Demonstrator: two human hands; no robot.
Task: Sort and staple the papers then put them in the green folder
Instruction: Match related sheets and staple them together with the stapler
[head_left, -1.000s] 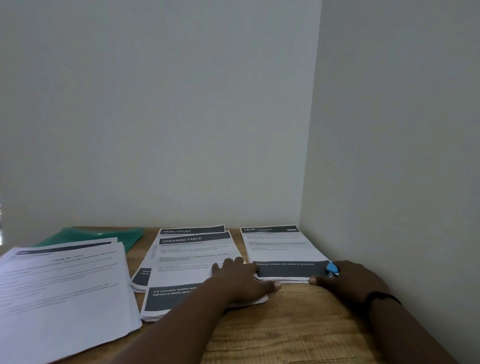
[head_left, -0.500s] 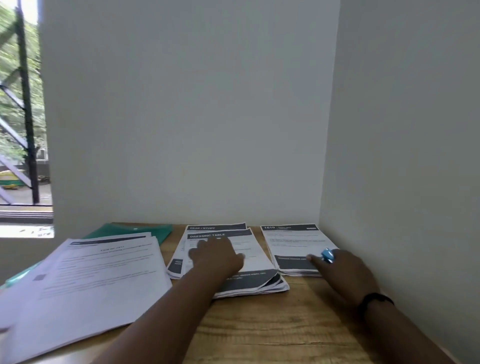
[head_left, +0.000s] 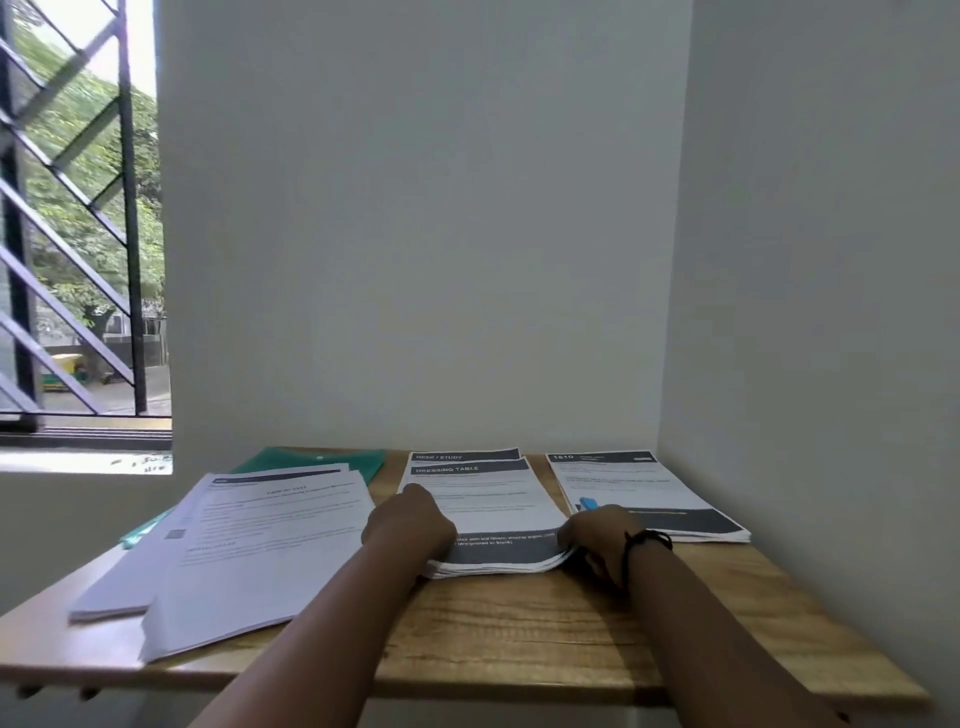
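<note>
Three paper stacks lie on the wooden table (head_left: 519, 629). The middle stack (head_left: 483, 499), headed "DRESSING TABLE", sits between my hands. My left hand (head_left: 410, 525) rests on its left edge and presses down. At the stack's near right corner, which curls up, is my right hand (head_left: 597, 538), gripping a small blue stapler (head_left: 588, 503) whose tip shows past the fingers. The right stack (head_left: 644, 493) lies by the side wall. A large white stack (head_left: 270, 540) lies at the left. The green folder (head_left: 332, 461) lies partly under it, at the back.
White walls close the table at the back and right. A barred window (head_left: 78, 234) is at the far left. A "DESK / STUDY" sheet (head_left: 462, 457) pokes out behind the middle stack. Bare wood shows along the table's near edge.
My right hand left the right stack and came to the middle stack's near right corner, still with the stapler. My left hand slid to that stack's left edge. The view turned left.
</note>
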